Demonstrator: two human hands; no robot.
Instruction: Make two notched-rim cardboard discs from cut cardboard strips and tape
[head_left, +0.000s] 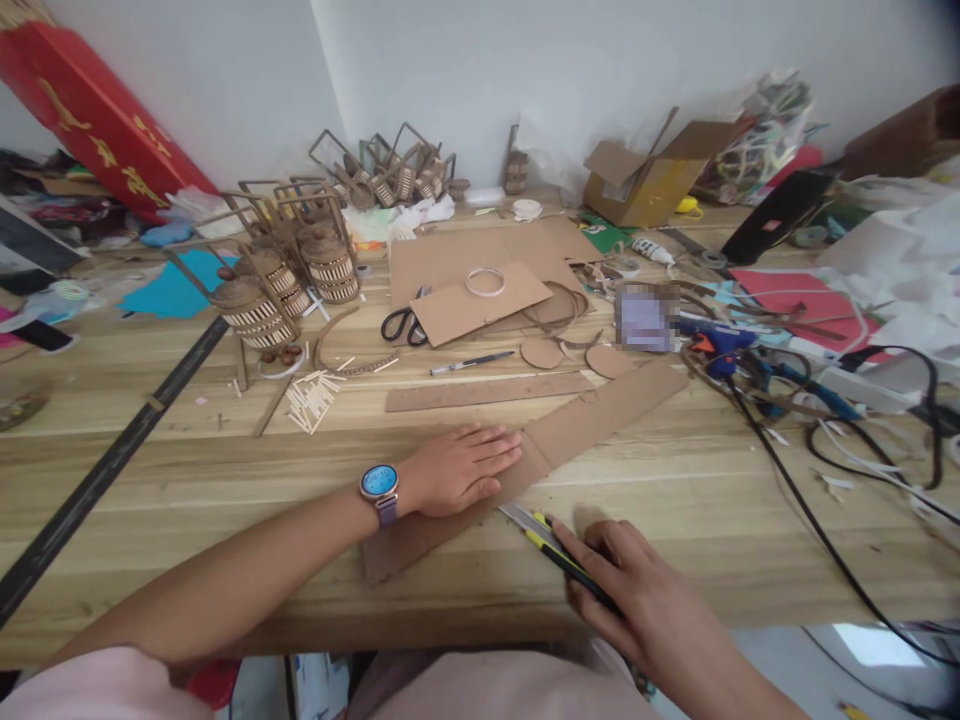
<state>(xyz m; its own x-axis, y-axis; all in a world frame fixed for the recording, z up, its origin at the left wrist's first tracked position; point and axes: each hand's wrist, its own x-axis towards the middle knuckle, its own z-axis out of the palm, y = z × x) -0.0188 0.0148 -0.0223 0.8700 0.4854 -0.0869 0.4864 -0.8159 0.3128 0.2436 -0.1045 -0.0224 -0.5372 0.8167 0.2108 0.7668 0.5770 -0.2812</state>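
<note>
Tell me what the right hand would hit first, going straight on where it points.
Probably the long cardboard strip: the knife in the right hand points at its near edge, with the left hand lying on it just beyond. Whether the blade touches it is hard to tell.

A pale wooden table (697, 480) carries a cardboard strip (600, 415), flat beneath the fingers (491, 463) of the left hand (442, 475). Beyond them lie a narrower brown strip (487, 391), a pen (472, 363) and two cardboard discs (541, 353); farther left, a pile of small sticks (309, 402); well to their right, a black cable (795, 500).
</note>
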